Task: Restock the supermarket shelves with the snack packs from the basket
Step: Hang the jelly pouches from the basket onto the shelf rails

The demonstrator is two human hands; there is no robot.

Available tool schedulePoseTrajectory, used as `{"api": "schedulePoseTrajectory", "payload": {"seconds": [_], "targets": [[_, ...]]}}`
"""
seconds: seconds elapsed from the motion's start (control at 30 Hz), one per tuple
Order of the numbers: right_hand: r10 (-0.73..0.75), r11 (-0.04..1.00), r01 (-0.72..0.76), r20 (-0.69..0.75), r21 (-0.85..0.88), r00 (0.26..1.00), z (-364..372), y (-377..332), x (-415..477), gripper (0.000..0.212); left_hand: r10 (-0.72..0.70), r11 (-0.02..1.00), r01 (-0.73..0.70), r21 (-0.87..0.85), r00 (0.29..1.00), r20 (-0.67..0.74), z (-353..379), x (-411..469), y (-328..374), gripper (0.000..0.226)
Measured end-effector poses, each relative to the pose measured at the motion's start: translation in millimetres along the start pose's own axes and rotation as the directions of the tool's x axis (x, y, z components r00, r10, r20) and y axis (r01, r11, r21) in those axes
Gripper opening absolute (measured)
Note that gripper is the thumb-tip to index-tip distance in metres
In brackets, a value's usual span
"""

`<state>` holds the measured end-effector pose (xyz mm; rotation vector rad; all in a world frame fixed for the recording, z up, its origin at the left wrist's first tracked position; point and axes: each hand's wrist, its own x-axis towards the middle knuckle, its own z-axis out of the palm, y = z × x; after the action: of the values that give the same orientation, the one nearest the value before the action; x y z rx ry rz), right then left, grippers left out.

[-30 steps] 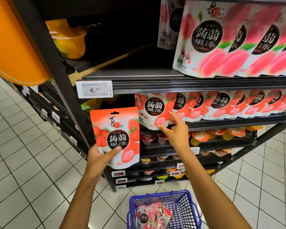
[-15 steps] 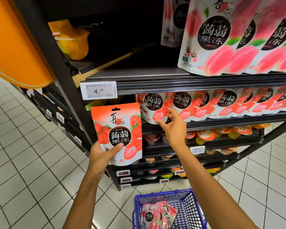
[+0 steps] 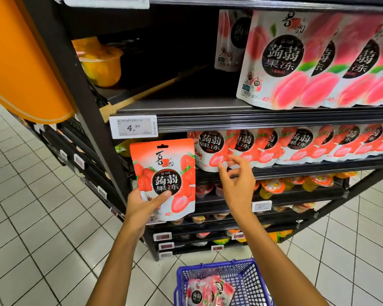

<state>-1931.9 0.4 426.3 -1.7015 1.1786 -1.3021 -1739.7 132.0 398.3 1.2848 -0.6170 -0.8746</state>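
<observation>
Price tag (image 3: 133, 127) reads 4.90; yellow fruit cup (image 3: 101, 62) top-L; tile floor (image 3: 42, 217).

The basket (image 3: 217, 265) was cut off at the bottom edge. The left hand (image 3: 139, 208) hid one corner of the strawberry pack (image 3: 164, 173).
</observation>
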Motion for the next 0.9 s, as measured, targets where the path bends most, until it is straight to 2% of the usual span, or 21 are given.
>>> {"api": "schedulePoseTrajectory", "payload": {"seconds": [0.07, 0.13, 0.17, 0.3, 0.4, 0.5, 0.57, 0.6, 0.67, 0.77, 0.9], "targets": [[0.038, 0.991, -0.069, 0.259, 0.112, 0.965, 6, -11, -13, 0.019, 0.009, 1.000, -0.009, 0.010, 1.000, 0.030, 3, 2, 2, 0.030], [0.065, 0.964, -0.187, 0.520, 0.186, 0.851, 15, -20, -24, 0.024, 0.020, 1.000, -0.021, 0.023, 0.999, 0.029, 6, 5, 3, 0.033], [0.060, 0.950, -0.225, 0.578, 0.218, 0.814, 19, -22, -27, 0.030, 0.021, 0.999, -0.021, 0.033, 1.000, 0.023, 7, 7, 3, 0.036], [0.098, 0.907, -0.299, 0.542, 0.297, 0.835, 26, -28, -27, 0.037, 0.042, 0.998, -0.042, 0.045, 0.999, 0.011, 8, 12, 10, 0.053], [0.134, 0.872, -0.333, 0.479, 0.359, 0.868, 26, -31, -21, 0.032, 0.165, 0.986, -0.164, 0.025, 0.985, -0.048, 10, 11, 18, 0.059], [0.132, 0.886, -0.287, 0.394, 0.365, 0.910, 30, -32, -10, 0.025, 0.374, 0.906, -0.337, 0.257, 0.920, -0.112, 11, 0, 20, 0.048], [0.102, 0.923, -0.221, 0.352, 0.315, 0.931, 36, -31, -1, 0.020, 0.468, 0.804, -0.409, 0.432, 0.883, -0.035, 13, -4, 18, 0.041], [0.081, 0.940, -0.187, 0.343, 0.287, 0.936, 42, -31, 2, 0.020, 0.467, 0.772, -0.417, 0.481, 0.884, 0.017, 16, -4, 18, 0.040], [0.049, 0.946, -0.155, 0.348, 0.284, 0.936, 52, -30, 5, 0.019, 0.409, 0.769, -0.391, 0.506, 0.909, 0.082, 22, -1, 17, 0.044], [0.010, 0.947, -0.122, 0.352, 0.298, 0.936, 65, -30, 8, 0.022, 0.345, 0.785, -0.344, 0.515, 0.934, 0.098, 27, 5, 14, 0.052], [-0.008, 0.972, -0.081, 0.375, 0.220, 0.927, 64, -24, 13, 0.026, 0.316, 0.786, -0.324, 0.527, 0.943, 0.107, 27, 7, 11, 0.058]]}}
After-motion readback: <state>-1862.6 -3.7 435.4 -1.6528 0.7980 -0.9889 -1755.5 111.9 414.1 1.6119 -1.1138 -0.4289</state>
